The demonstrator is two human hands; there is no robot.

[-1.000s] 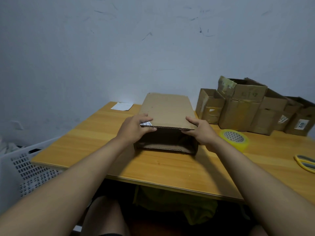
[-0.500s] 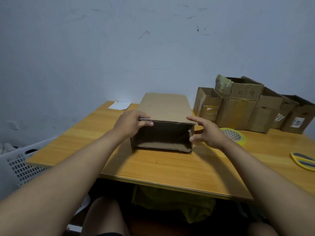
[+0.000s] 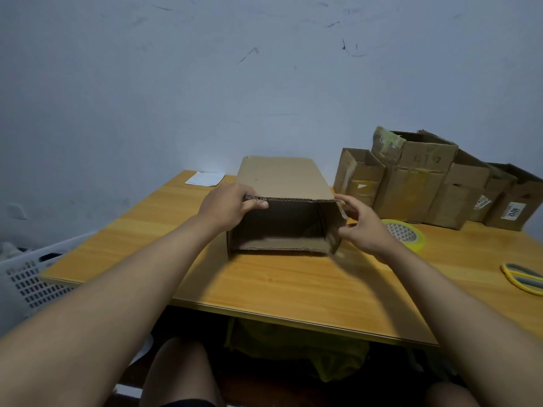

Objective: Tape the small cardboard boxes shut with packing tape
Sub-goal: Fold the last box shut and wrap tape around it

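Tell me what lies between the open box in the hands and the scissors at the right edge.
In the head view, the right hand and the tape roll lie between the box and the scissors.

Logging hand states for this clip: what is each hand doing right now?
Left hand: grips the open box at its top left edge.
Right hand: pinches the box's right flap.

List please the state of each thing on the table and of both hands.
cardboard box: on its side, near end open, untaped
left hand: grips box's top left edge
right hand: pinches right side flap
tape roll: lying flat, unused
scissors: lying flat
row of boxes: standing, tops open
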